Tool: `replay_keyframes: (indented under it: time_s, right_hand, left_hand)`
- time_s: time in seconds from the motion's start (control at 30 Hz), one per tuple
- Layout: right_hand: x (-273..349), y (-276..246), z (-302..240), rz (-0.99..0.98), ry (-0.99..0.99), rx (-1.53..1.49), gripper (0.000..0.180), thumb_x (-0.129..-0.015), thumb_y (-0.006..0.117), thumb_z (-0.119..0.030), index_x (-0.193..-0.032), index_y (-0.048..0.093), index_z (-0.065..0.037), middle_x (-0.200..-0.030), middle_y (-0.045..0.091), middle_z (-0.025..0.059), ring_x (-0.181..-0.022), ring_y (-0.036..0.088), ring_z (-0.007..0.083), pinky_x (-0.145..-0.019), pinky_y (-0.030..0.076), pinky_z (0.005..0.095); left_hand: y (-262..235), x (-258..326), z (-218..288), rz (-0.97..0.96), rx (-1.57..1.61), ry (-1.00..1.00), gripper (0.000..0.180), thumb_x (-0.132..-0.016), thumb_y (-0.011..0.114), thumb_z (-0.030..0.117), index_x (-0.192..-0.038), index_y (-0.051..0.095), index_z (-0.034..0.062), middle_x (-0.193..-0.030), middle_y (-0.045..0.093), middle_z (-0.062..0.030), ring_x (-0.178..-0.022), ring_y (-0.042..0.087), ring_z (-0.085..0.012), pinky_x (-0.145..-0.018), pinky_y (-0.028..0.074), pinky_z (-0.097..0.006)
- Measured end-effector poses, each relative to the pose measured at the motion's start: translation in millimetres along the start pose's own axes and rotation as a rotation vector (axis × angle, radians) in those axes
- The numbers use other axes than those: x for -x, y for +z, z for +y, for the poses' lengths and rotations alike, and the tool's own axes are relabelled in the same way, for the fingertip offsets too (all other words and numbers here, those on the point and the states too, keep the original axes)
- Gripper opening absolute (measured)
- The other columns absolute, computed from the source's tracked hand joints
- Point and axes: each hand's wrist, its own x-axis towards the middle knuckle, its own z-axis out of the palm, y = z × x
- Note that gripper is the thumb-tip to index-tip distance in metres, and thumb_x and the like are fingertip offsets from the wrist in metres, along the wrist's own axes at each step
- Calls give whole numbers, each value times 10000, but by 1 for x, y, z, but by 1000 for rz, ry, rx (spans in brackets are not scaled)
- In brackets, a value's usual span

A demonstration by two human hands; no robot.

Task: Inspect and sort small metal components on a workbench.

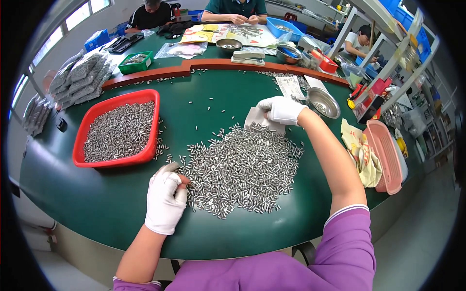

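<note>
A broad heap of small silvery metal pins (242,169) lies spread on the green table in front of me. My right hand (284,110), in a white glove, grips a pale grey flat card (255,116) at the far edge of the heap. The card's lower edge touches the pins there. At the heap's near left edge is my left hand (167,196), also white-gloved, with bare tips showing. Its fingers are curled together against the outermost pins; whatever may be between them is hidden.
Left of the heap stands a red basin (154,128) full of similar pins. Right are a steel bowl (324,103), a crumpled yellowish cloth bag (361,153) and a pink basket (383,157). A reddish-brown wooden strip (218,64) crosses the table; people work beyond it.
</note>
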Motion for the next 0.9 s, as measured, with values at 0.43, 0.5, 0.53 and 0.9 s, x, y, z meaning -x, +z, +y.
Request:
replay_keyframes:
  time_s: [0.43,0.5,0.53,0.9]
  right_hand:
    - [112,30,-73,868,-99,217,387,-821,518,-1,-1165,635,-137,-1001,679,120,-938,651,311,-818,524,389]
    - [107,35,-46,853,15,52,445,-845,526,-54,-1281,583,-120,-1119,656,178,-1014,627,348,-894,499,401]
    - [108,41,-37,801,126,-6,467,-841,544,-80,-1307,563,-117,-1145,642,193,-1034,618,357,-914,488,404]
    - [166,74,-67,997,55,288,462,-730,722,-74,-1178,609,-92,-1159,607,111,-1073,568,323,-924,469,398]
  left_hand:
    - [-14,12,-7,195,263,-130,149,-832,601,-52,-937,624,52,-1072,639,-133,-887,627,-198,-825,492,-289]
    - [-17,16,6,196,586,-284,133,-908,582,-4,-1031,616,35,-1025,641,-61,-883,594,-115,-815,479,-257]
    - [-22,19,19,181,623,-342,130,-919,582,13,-1044,612,32,-996,643,-45,-876,590,-106,-813,477,-252]
    - [-10,80,83,-204,1375,-536,158,-908,649,147,-969,541,50,-767,571,-77,-753,571,-196,-763,481,-334]
